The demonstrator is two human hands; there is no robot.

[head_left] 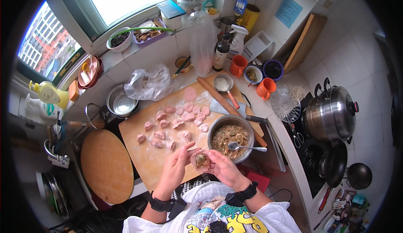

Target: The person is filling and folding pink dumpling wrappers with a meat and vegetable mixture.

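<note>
Close to my body, a round pinkish dumpling wrapper (202, 161) lies opened out with a lump of filling in its middle. Its right side is pinched by the fingers of my right hand (222, 165). My left hand (179, 162) is at its left edge, thumb and fingers against the dough. Just beyond my right hand stands a steel bowl (211, 137) of minced filling, a spoon (247, 147) resting in it. Several folded dumplings (178, 123) and flat wrappers (190, 93) are spread over the floured wooden board (145, 161).
A rolling pin (216, 93) and a cleaver (256, 118) lie by the bowl, near a small flour pot (223, 82). Orange mugs (265, 89) stand behind. To the right, a steamer pot (331, 113) is on the stove. A round board (107, 165) is at left.
</note>
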